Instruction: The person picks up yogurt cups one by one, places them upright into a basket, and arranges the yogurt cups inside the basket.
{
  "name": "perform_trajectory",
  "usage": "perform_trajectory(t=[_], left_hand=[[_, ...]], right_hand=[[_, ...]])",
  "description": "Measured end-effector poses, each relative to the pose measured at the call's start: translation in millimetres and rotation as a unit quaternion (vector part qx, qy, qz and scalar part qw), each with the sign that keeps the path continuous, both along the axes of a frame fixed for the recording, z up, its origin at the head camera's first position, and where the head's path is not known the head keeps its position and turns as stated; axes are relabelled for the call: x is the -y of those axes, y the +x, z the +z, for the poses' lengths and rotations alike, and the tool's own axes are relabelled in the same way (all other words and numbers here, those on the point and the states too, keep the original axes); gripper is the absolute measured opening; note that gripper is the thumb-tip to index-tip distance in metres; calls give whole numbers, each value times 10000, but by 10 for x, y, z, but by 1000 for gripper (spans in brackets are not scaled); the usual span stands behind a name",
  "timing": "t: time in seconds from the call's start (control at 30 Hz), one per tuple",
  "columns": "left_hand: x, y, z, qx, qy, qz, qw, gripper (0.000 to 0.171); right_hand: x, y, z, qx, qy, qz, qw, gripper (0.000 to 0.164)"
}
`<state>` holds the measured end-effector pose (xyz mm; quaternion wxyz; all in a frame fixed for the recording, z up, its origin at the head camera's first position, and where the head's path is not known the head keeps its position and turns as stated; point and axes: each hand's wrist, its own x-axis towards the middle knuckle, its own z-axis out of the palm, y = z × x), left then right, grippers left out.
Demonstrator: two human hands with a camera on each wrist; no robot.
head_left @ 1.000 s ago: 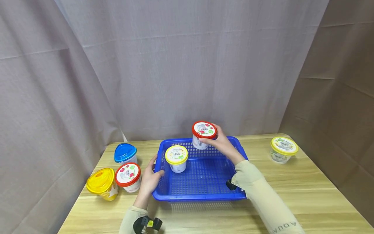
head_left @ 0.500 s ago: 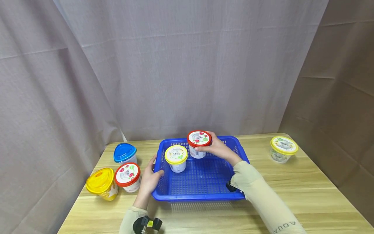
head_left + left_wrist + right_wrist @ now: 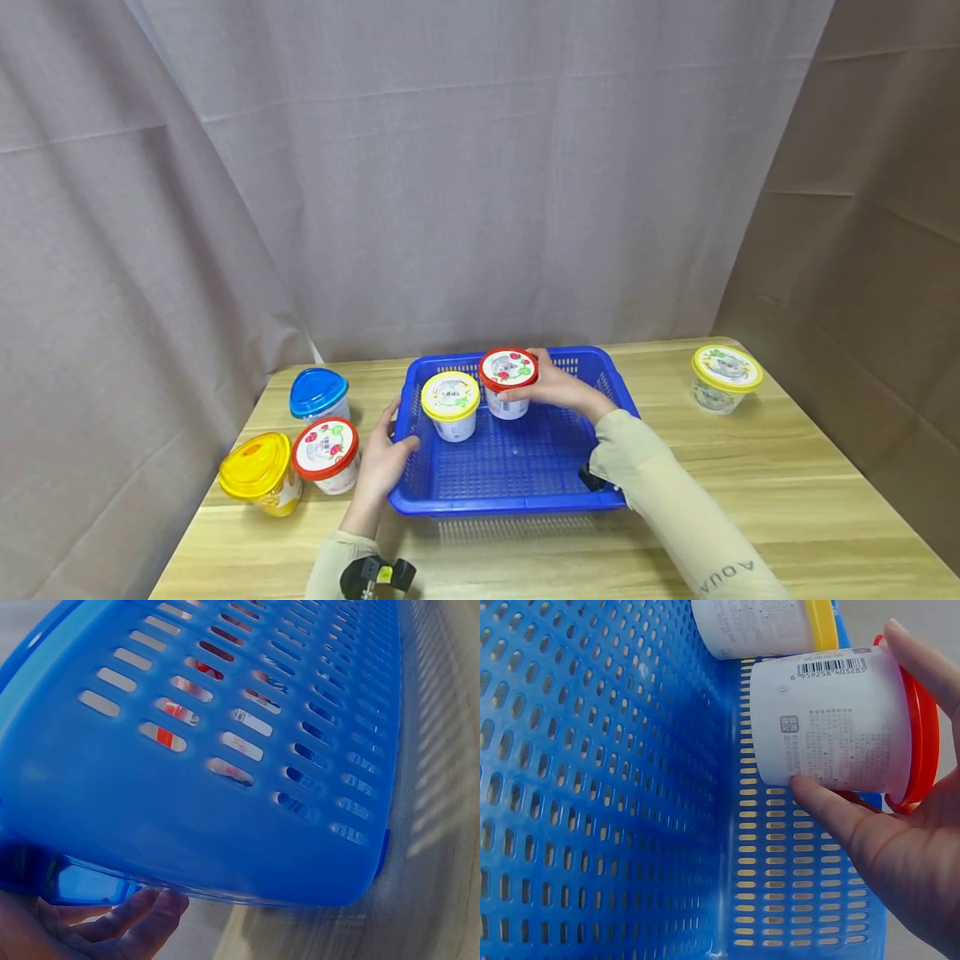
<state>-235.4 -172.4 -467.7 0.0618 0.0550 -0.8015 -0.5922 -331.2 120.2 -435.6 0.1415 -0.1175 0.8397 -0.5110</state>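
My right hand grips a white tub with a red lid inside the blue plastic basket, near its back wall. In the right wrist view this tub shows a barcode, with thumb and fingers on either side of it. Just to its left, a white tub with a yellow lid stands upright in the basket. My left hand holds the basket's left rim, thumb on the inner side. Fingers show under the rim in the left wrist view.
Left of the basket stand a blue-lidded tub, another red-lidded tub and a yellow tub. A yellow-lidded tub sits far right on the wooden table. A grey curtain hangs behind.
My right hand has lowered the red-lidded tub into the basket and shifted it slightly left, beside the yellow-lidded one. The left hand has stayed on the rim.
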Motion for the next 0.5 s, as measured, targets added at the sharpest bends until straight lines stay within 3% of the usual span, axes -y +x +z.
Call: perform_trajectory(t=[0.33, 0.5], left_hand=[[7, 1, -8, -16, -73, -36, 10000, 83], [12, 2, -10, -22, -26, -28, 10000, 84]], right_hand=[[-32, -21, -13, 505, -352, 89, 9981, 112], [-30, -12, -9, 605, -115, 160, 9980, 111]])
